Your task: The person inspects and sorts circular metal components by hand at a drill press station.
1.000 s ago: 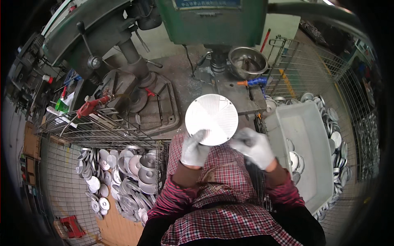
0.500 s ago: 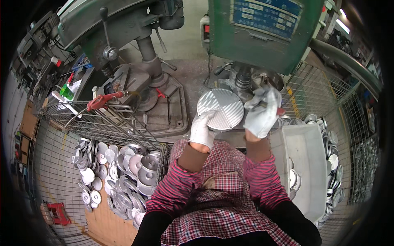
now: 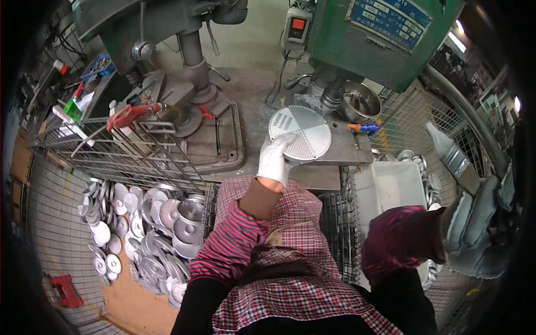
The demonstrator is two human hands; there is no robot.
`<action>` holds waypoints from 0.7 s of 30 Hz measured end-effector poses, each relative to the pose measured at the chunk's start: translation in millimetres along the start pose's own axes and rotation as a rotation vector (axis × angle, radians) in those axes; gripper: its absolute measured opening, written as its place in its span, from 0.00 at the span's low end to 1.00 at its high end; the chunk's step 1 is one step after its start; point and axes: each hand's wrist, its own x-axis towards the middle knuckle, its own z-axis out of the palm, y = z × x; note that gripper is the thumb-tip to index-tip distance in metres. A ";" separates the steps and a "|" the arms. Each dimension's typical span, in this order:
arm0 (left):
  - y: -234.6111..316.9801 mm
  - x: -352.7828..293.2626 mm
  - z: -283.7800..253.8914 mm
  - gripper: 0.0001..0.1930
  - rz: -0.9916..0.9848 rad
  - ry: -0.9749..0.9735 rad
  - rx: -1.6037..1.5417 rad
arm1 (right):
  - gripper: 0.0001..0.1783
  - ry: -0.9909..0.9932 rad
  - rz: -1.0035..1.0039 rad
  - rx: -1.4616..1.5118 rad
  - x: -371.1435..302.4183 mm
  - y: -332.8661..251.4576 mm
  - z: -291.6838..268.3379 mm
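Observation:
My left hand (image 3: 274, 160), in a white glove, grips the near left edge of a round ribbed metal disc (image 3: 310, 128). The disc lies at the front of the machine table, just left of the green machine's spindle (image 3: 333, 97). Far out to the right, my gloved right hand (image 3: 477, 231) is closed around the handle of a flat paintbrush (image 3: 459, 162). Its bristles point up and away from me. Part of the right hand is lost in the dark rim.
A metal bowl (image 3: 368, 109) and a blue-orange nozzle (image 3: 364, 128) sit right of the spindle. A white plastic bin (image 3: 363, 192) stands below at right. Silver discs (image 3: 151, 240) fill a wire basket at left. A red air gun (image 3: 131, 116) rests on the basket's rim, near a drill press (image 3: 195, 67).
My right hand has swung from beside the spindle out to the far right, where the brush now shows in it. My left hand still holds the disc. The view has shifted slightly.

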 end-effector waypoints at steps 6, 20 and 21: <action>4.6 -0.5 0.0 0.16 -0.029 0.014 -0.097 | 0.19 -0.491 0.574 0.283 -2.5 10.3 32.9; 14.5 -0.2 10.5 0.13 -0.058 0.006 -0.037 | 0.22 -0.010 0.482 0.213 -6.7 26.1 -17.4; 14.0 -0.6 9.0 0.13 -0.062 0.014 -0.010 | 0.24 -0.322 0.717 0.533 -21.0 51.8 -20.7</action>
